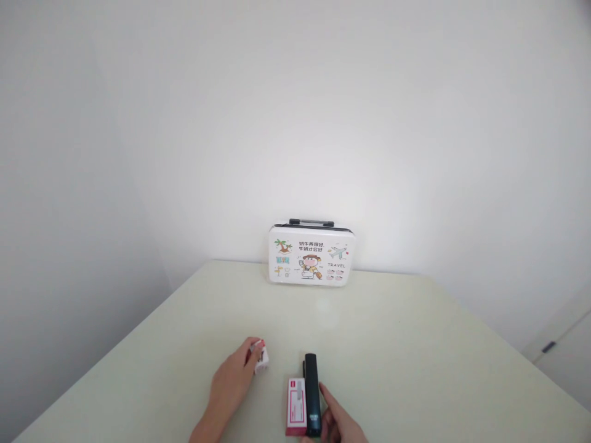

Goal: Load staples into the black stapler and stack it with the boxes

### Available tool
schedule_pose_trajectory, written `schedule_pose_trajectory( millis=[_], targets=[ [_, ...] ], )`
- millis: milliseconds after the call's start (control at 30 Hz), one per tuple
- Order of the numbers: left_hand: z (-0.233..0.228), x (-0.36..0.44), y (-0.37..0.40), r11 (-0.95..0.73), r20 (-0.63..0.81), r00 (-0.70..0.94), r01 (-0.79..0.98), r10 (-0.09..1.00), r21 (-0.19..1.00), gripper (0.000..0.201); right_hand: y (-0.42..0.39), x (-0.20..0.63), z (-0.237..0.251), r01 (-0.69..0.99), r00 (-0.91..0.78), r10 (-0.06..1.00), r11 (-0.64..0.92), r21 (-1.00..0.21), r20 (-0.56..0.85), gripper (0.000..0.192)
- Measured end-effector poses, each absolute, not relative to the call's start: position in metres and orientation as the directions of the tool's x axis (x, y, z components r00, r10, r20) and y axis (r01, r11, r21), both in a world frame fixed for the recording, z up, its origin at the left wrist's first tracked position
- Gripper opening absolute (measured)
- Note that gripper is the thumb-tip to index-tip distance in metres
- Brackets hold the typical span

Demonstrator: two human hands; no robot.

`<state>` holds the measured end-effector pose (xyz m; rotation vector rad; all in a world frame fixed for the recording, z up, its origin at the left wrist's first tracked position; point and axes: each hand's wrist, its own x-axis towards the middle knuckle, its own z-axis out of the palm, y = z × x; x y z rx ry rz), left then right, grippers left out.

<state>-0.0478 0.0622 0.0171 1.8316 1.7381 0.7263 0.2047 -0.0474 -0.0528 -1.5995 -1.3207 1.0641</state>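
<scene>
At ten o'clock from the stapler (313, 391), my feed shows the left hand (233, 375) pinching a small box (263, 363), probably for control; at eight, a pink-edged box (296, 407) abuts the stapler, seemingly aligned; at four, the right hand (339, 419) touches the stapler, perhaps steadying; I can't tell whether its fingers grip.

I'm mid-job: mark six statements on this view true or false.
1. The left hand has its fingers on a small white item. True.
2. The dark stapler lies between the right hand and the pink-and-white box. True.
3. The stapler is left of the box. False: it is right of it.
4. A white case stands at the far side of the table. True.
5. The case is nearer the hands than the stapler. False: it is farther.
6. The left hand touches the stapler. False: they are apart.
</scene>
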Motion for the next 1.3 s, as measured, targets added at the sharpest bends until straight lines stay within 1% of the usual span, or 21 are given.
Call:
schedule_pose_trajectory(
  millis=[133, 233, 333, 467, 567, 633, 767, 867, 1033, 1167, 1300],
  targets=[
    [0.015, -0.004, 0.051, -0.160, 0.055, 0.170, 0.706, 0.984, 0.690, 0.044, -0.046, 0.199, -0.038, 0.408, 0.079, 0.994, -0.102, -0.907, -0.076, 0.100],
    [0.017, 0.011, 0.045, -0.187, 0.048, 0.214, 0.695, 0.976, 0.695, 0.046, -0.044, 0.195, -0.026, 0.440, 0.041, 0.999, -0.043, -0.897, -0.027, 0.090],
    [0.019, 0.018, 0.036, -0.172, 0.029, 0.213, 0.692, 0.977, 0.701, 0.050, -0.043, 0.196, -0.020, 0.459, 0.032, 0.999, -0.031, -0.888, -0.019, 0.084],
    [0.022, 0.026, 0.016, -0.120, -0.006, 0.173, 0.711, 0.985, 0.693, 0.053, -0.043, 0.201, -0.017, 0.455, 0.034, 0.999, -0.052, -0.889, -0.040, 0.086],
    [0.021, 0.035, 0.003, -0.066, -0.028, 0.110, 0.760, 0.994, 0.647, 0.055, -0.045, 0.206, -0.012, 0.427, 0.032, 0.999, -0.030, -0.904, -0.018, 0.077],
    [0.020, 0.043, 0.000, -0.075, -0.026, 0.119, 0.771, 0.993, 0.632, 0.057, -0.047, 0.212, -0.008, 0.392, 0.009, 1.000, -0.017, -0.920, -0.015, 0.072],
    [0.016, 0.066, 0.004, -0.095, -0.052, 0.166, 0.761, 0.985, 0.642, 0.068, -0.049, 0.234, 0.000, 0.370, -0.033, 0.997, -0.049, -0.928, -0.065, 0.069],
    [0.015, 0.097, 0.010, -0.108, -0.069, 0.204, 0.739, 0.977, 0.665, 0.074, -0.052, 0.261, 0.008, 0.390, 0.006, 0.997, -0.076, -0.918, -0.080, 0.060],
    [0.018, 0.177, 0.016, -0.154, -0.057, 0.265, 0.707, 0.963, 0.690, 0.079, -0.061, 0.326, 0.034, 0.363, 0.093, 0.995, -0.053, -0.930, -0.021, 0.044],
    [0.024, 0.239, 0.018, -0.174, -0.052, 0.296, 0.684, 0.954, 0.708, 0.078, -0.067, 0.379, 0.048, 0.358, 0.110, 0.994, -0.042, -0.933, -0.002, 0.044],
    [0.029, 0.276, 0.018, -0.157, -0.059, 0.285, 0.678, 0.957, 0.718, 0.076, -0.063, 0.417, 0.041, 0.475, -0.009, 0.998, -0.046, -0.879, -0.057, 0.056]
  ],
)
